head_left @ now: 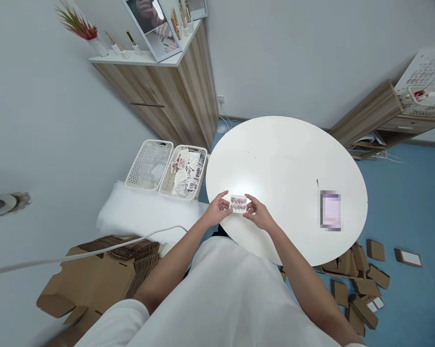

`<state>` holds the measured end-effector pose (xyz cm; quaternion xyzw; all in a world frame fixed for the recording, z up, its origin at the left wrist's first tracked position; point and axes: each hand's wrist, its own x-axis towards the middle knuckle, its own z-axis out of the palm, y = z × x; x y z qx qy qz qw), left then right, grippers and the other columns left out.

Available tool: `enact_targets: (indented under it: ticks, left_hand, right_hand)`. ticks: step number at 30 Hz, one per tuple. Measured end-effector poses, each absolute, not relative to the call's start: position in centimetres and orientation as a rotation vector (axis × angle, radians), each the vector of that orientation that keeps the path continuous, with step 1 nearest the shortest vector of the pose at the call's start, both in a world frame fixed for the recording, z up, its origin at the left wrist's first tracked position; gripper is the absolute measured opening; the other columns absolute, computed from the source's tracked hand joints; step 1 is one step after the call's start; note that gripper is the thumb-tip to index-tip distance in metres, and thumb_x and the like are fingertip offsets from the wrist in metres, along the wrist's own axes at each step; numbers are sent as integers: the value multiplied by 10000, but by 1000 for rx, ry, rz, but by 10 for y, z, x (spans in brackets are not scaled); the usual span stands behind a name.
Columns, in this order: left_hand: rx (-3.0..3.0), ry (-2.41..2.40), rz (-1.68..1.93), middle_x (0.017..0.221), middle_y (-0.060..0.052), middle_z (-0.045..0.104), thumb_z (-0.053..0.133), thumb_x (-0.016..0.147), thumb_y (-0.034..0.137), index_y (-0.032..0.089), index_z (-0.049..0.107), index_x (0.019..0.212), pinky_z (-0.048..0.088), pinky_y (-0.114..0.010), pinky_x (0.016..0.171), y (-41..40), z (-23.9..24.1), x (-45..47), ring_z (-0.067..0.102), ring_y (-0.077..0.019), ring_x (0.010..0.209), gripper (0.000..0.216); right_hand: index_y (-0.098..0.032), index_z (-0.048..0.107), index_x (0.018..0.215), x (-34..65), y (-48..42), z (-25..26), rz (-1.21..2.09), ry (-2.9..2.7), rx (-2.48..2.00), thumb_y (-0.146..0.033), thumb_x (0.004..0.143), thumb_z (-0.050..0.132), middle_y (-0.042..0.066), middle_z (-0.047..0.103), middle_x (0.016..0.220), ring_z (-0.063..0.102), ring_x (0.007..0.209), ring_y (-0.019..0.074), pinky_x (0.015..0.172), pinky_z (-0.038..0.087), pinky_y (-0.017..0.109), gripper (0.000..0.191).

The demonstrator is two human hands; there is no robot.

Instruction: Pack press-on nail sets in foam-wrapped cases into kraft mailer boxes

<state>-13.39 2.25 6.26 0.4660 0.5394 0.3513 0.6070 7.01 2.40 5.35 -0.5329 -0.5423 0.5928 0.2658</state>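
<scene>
A small clear-and-white pack of press-on nails (238,203), with two rows of pinkish, shiny nails, is held between my two hands above the near left part of the white oval table (293,159). My left hand (219,210) grips its left edge with the fingers curled and thumb at the lower corner. At the right edge, my right hand (257,212) pinches it with thumb and fingers. The nails face up toward me. Whether the pack touches the tabletop, I cannot tell.
Left of the table stand a basket of nail packs (188,173) and a basket of clear plastic cases (150,164). White foam wrap (145,209) and flattened cardboard boxes (105,274) lie nearer. A blurred phone-like object (331,210) rests on the table; small boxes (363,289) litter the right floor.
</scene>
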Motion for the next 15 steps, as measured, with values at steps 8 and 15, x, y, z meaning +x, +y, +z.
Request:
enact_targets:
  ticks: [8,15]
  left_hand:
    - [1519,1267,634,773,9,575,680,606,220,262,482,1217,411,-285,749,32,66,-137,532,-141,704,644]
    - [1643,1339,563,794,-1,574,646,640,208,248,403,1273,433,-264,679,29,42,-142,542,-141,685,680]
  right_hand:
    - [-354,289,1314,72,18,49,1514,-1568,-1477,-229,630,627,-15,541,891,534,632,117,663,450,316,773]
    - [-325,338,1284,63,19,28,1408,-1731,-1538,-196,693,551,-2,570,891,550,676,136,695,444,329,642]
